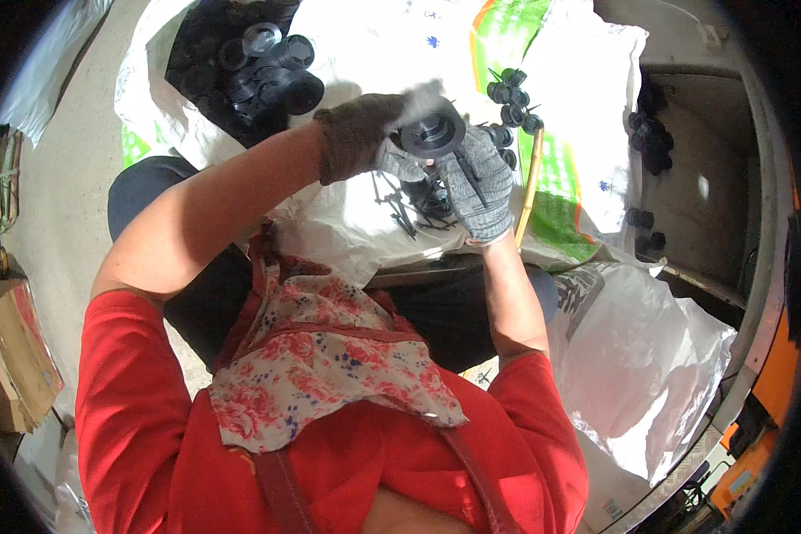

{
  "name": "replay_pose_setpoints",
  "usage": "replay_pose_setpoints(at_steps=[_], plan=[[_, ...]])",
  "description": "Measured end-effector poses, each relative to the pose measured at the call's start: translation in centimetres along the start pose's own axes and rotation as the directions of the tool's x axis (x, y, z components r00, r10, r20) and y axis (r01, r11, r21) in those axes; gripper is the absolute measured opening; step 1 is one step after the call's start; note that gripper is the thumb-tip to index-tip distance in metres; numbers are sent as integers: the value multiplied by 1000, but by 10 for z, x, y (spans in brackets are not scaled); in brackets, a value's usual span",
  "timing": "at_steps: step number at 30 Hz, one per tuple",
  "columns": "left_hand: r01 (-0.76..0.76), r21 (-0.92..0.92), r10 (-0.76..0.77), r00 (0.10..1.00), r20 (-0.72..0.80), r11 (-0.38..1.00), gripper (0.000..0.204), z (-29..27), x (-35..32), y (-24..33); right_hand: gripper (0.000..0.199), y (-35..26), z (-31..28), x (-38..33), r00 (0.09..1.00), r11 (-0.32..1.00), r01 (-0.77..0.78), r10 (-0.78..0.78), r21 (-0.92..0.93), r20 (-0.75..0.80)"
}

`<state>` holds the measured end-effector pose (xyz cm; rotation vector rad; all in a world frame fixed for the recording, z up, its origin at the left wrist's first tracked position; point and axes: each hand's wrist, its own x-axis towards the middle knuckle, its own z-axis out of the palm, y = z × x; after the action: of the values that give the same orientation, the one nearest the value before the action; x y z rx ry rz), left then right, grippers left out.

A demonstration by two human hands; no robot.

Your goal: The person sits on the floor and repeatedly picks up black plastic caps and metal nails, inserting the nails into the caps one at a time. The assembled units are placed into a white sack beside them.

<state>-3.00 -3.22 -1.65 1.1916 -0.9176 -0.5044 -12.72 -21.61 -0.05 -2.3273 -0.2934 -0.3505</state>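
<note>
Gloves [497,191] cover the left hand [365,132] and the right hand [479,169]. The right one grips a round black part [433,133] near the top middle. The left one is by it, too blurry to tell if it grips. More black parts [271,78] lie upper left.

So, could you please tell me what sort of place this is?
Probably a workshop or small factory, though I can't be certain: many similar round black parts lie heaped at upper left, gloves are worn, and an orange panel, perhaps machinery, shows at the right edge.
</note>
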Motion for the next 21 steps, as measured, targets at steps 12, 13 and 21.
replay_pose_setpoints(at_steps=[12, 13, 21], plan=[[-6, 915, -178, 980, 85, 403, 22, 31, -2, 19, 15, -5, 8, -4, 857, 839, -491, 416, 237, 304], [15, 925, -188, 980, 61, 380, 22, 32, 2, 27, 12, 9, 3, -3, 938, 929, -240, 147, 283, 313], [409, -519, -552, 820, -152, 751, 32, 13, 6, 7, 25, -11, 2, 22, 845, -263, -164, 461, 951, 272]])
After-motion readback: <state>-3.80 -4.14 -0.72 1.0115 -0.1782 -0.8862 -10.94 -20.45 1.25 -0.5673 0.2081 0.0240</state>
